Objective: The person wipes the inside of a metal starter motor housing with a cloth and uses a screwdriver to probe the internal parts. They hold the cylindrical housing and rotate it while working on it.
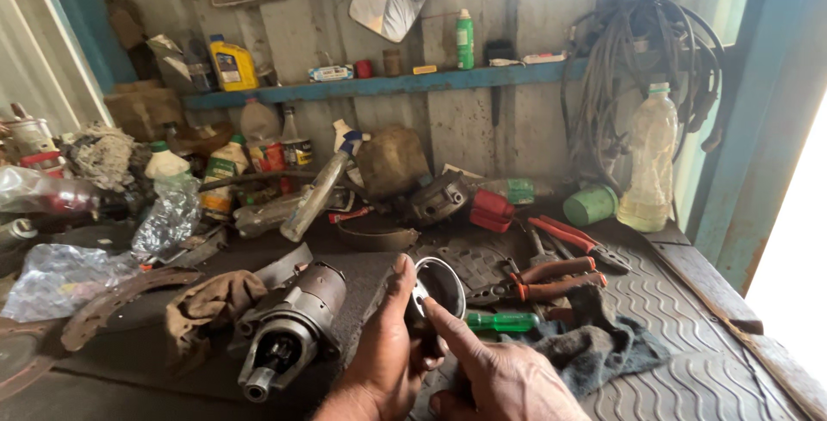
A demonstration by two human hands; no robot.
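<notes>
Metal, round and hollow, the cup-shaped housing [437,287] sits in the person's left hand [383,356], whose thumb and fingers [401,279] are wrapped around its side so that its open mouth faces up toward the camera. It is held low in the middle of the view, just above the dark desk [689,369]. The right hand [504,378] grips nothing: its index finger is stretched out and its tip touches the rim of the housing, while the other fingers are curled under. Just to the left of the hands a grey starter motor [289,326] lies on its side on the desk, its pinion end toward the camera, with a brown rag [207,305] against it. To the right of the housing lies a green-handled screwdriver [504,321], and beyond it red-handled pliers [543,281] and a dark blue cloth [594,343]. Further back, bottles, a green cup [591,205] and a clear plastic bottle [648,162] crowd the rear of the desk beneath a blue shelf [388,87] on the wall.
</notes>
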